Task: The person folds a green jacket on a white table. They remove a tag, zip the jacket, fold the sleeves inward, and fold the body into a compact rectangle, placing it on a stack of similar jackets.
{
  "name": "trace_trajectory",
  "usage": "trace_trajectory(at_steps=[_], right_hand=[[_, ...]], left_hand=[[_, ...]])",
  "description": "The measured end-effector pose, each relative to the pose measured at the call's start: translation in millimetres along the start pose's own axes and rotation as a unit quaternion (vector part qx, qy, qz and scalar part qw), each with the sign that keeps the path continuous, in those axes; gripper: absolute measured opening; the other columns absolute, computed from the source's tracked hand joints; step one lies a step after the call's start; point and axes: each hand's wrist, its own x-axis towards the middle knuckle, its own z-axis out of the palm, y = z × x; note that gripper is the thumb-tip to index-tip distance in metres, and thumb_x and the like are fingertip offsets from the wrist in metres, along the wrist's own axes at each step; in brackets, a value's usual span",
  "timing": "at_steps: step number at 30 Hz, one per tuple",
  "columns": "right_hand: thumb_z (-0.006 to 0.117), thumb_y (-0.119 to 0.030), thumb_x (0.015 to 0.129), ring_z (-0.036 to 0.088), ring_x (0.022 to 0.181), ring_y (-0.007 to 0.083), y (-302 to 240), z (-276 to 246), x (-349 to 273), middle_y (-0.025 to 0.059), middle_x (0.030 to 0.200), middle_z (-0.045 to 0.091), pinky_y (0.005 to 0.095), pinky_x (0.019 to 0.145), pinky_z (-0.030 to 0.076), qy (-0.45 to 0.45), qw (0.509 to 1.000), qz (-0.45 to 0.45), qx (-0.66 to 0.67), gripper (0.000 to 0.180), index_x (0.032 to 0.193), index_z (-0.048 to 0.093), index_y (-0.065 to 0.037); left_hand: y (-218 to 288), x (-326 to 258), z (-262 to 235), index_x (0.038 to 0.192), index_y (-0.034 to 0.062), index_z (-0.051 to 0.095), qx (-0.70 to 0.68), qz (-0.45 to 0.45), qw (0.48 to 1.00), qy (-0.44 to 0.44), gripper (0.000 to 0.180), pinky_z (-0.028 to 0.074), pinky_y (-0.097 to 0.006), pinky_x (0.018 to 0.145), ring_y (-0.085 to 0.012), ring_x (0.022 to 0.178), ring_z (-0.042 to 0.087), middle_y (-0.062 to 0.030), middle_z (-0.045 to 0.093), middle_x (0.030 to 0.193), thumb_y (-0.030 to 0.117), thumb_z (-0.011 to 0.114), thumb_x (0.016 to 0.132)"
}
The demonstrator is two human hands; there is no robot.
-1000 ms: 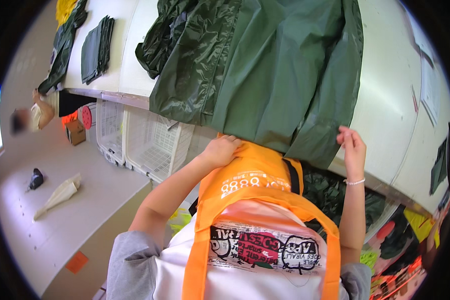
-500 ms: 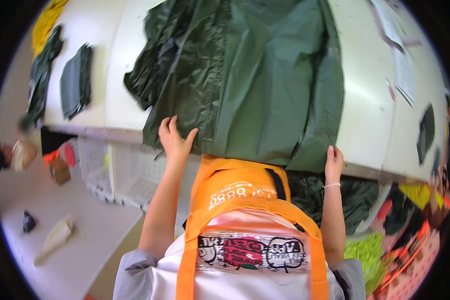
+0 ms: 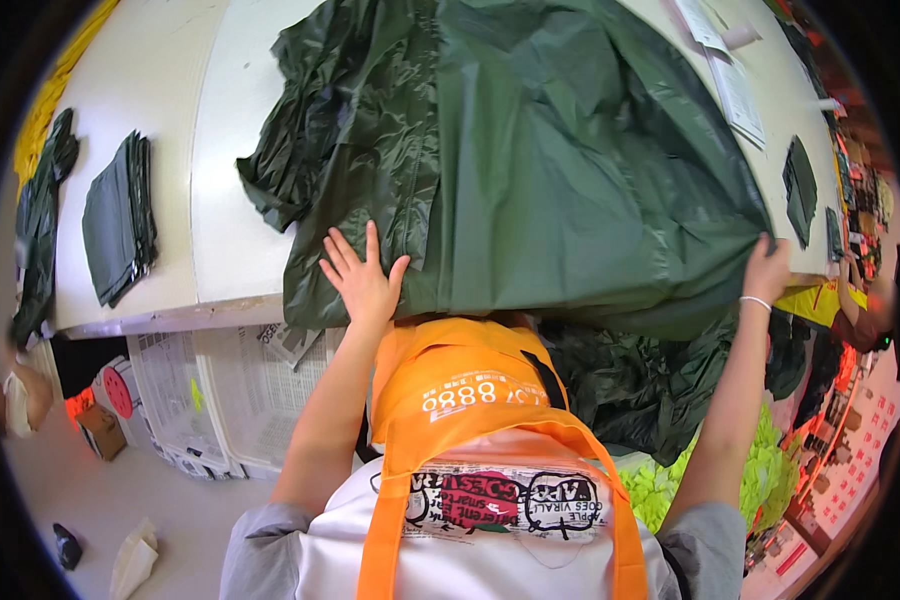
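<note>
White table (image 3: 220, 200): left hand (image 3: 368, 290) splayed flat on green garment (image 3: 570, 180); right hand (image 3: 767, 268) outstretched, grip pinching garment's edge.

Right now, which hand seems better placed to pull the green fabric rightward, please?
Probably the right hand: it grips the green fabric by its edge, while the left hand lies open on top.

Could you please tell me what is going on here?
Someone in an orange apron is handling dark green fabric spread on a white table. The left hand rests on it with fingers spread, near the front edge, while the right hand grips the fabric's right edge. A folded dark green stack lies farther left.
</note>
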Motion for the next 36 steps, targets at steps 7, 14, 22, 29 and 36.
trace_trajectory(at_steps=[7,14,22,29,36], right_hand=[[0.070,-0.025,0.078,0.059,0.078,0.0371,-242,-71,-172,0.0196,0.078,0.058,0.0402,0.069,0.048,-0.441,0.808,-0.149,0.362,0.030,0.090,0.054,-0.001],[0.067,-0.015,0.079,0.058,0.084,0.0344,-324,-44,-216,0.0153,0.092,0.054,0.0379,0.072,0.049,-0.338,0.770,-0.258,0.475,0.025,0.095,0.055,-0.001],[0.072,-0.021,0.081,0.053,0.061,0.0065,-359,-1,-235,0.0013,0.072,0.062,0.0216,0.056,0.045,-0.586,0.517,0.091,0.617,0.024,0.080,0.061,0.000],[0.069,-0.015,0.083,0.054,0.062,0.0059,-359,-12,-237,-0.0002,0.073,0.058,0.0177,0.056,0.046,-0.665,0.436,0.176,0.580,0.017,0.085,0.057,-0.004],[0.061,-0.010,0.088,0.052,0.062,0.0038,-339,-9,-218,-0.0039,0.068,0.054,0.0184,0.057,0.045,-0.593,0.509,0.057,0.622,0.014,0.084,0.048,-0.007]], left_hand=[[-14,-7,1,0.100,0.0126,0.058,-0.166,0.019,0.981,0.096,0.035,0.018,-0.054,0.107,-0.0266,0.129,0.035,-0.0071,0.045,0.133,0.036,0.069,0.077],[-1,-8,-30,0.080,0.0036,0.059,-0.345,0.001,0.925,0.159,0.019,0.038,-0.037,0.086,-0.0277,0.099,0.049,-0.0075,0.057,0.099,0.010,0.074,0.070],[18,-22,-63,0.084,0.0021,0.066,-0.381,-0.007,0.918,0.112,0.010,0.040,-0.035,0.085,-0.0259,0.093,0.053,-0.0079,0.060,0.094,0.006,0.068,0.075],[20,-27,-52,0.086,-0.0034,0.064,-0.540,-0.132,0.830,0.044,0.010,0.044,-0.024,0.067,-0.0138,0.076,0.056,-0.0080,0.060,0.091,0.005,0.066,0.080],[38,-37,-100,0.078,0.0012,0.067,-0.322,-0.104,0.871,-0.357,0.041,0.043,-0.028,0.051,-0.0118,0.051,0.053,-0.0074,0.063,0.063,0.041,0.061,0.086]])
